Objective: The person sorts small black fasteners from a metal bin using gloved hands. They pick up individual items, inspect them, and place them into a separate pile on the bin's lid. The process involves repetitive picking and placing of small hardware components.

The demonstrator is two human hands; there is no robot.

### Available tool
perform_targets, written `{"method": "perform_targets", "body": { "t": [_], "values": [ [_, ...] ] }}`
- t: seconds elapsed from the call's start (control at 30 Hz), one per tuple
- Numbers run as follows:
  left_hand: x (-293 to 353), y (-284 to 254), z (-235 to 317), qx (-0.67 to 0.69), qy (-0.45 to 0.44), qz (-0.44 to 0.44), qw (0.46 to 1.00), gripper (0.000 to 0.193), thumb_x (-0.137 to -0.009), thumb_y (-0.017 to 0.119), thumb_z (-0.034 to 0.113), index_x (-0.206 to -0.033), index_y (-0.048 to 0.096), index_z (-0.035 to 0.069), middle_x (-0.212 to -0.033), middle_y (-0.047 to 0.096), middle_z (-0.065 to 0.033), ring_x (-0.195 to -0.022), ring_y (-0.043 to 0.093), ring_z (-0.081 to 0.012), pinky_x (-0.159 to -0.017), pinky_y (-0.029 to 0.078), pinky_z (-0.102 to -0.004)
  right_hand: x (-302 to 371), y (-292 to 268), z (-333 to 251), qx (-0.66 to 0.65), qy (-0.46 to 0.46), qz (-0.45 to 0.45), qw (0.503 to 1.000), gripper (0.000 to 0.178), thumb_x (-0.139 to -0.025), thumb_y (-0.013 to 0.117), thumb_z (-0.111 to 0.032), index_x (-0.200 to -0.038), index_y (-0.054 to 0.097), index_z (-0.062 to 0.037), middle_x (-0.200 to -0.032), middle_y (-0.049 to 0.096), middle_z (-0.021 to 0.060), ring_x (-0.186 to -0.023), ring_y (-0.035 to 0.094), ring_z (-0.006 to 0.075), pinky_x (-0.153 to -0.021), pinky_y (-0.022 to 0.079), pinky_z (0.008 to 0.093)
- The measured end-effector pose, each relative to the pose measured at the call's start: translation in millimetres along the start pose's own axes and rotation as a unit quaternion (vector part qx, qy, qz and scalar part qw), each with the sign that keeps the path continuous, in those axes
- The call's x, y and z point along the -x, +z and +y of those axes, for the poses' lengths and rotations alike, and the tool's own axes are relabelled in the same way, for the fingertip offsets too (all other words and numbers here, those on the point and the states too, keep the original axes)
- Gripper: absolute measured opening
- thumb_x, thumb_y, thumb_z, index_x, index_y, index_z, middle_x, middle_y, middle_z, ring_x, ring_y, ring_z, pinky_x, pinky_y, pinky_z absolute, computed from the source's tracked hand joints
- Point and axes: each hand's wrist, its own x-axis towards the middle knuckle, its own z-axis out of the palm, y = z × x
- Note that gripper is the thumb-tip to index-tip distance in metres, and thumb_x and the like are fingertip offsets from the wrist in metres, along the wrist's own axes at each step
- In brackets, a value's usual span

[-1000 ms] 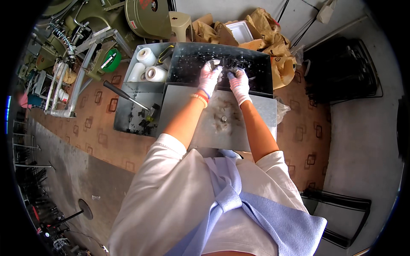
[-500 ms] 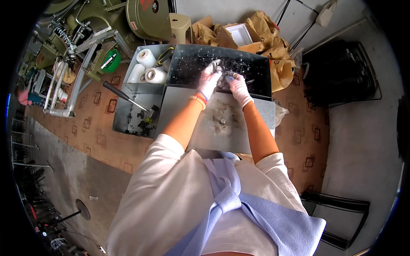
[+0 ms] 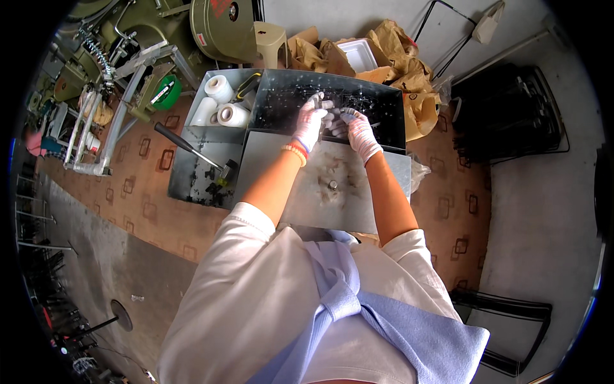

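Note:
Both my hands wear whitish gloves and are close together over a grey metal bin (image 3: 263, 105) of small black parts (image 3: 361, 102). My left hand (image 3: 309, 125) has its fingers bent inward, closed near a small dark piece; what it grips is too small to make out. Beside it, my right hand (image 3: 360, 132) is closed too, thumb and fingers pinched toward the left hand's fingertips. Whatever lies between them is blurred. Below my wrists is a flat metal plate (image 3: 288, 198) with a short round peg (image 3: 332, 185) standing in its stained middle.
Left of the plate, a hammer (image 3: 203, 155) leans across a tray compartment (image 3: 185, 182) with black bits. White film rolls (image 3: 233, 116) fill the compartment behind. Green machinery (image 3: 220, 32) stands far left, brown paper bags (image 3: 419, 112) behind right, black frames (image 3: 511, 115) against the right wall.
My hands stay over the bin, with slight finger movement; the left fingers look more raised and distinct. The view has shifted slightly.

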Motion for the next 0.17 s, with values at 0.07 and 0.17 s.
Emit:
{"method": "perform_targets", "body": {
  "t": [0.07,0.17],
  "values": [
    [-0.7,-2.4,-1.0,0.025,-0.002,0.003,1.000,0.050,-0.072,0.040,-0.004,-0.122,0.036,0.005,-0.099,0.053,-0.0114,-0.069,0.054,-0.0152,-0.056,0.046,-0.0241,2.0,1.6,-1.9,-0.013,-0.013,0.031,0.999,0.014,-0.084,0.045,-0.016,-0.088,0.053,-0.0055,-0.066,0.059,0.0100,-0.051,0.056,0.0176,-0.046,0.045,0.0250],
    [-4.7,-7.3,-3.1,0.058,-0.022,-0.014,0.998,0.054,-0.071,0.042,-0.004,-0.123,0.033,0.007,-0.109,0.047,-0.0141,-0.079,0.053,-0.0206,-0.068,0.047,-0.0305,1.1,2.7,-1.1,-0.029,-0.020,0.050,0.998,0.018,-0.086,0.044,-0.025,-0.090,0.050,-0.0079,-0.067,0.059,0.0090,-0.052,0.056,0.0175,-0.047,0.046,0.0280]
  ]
}}
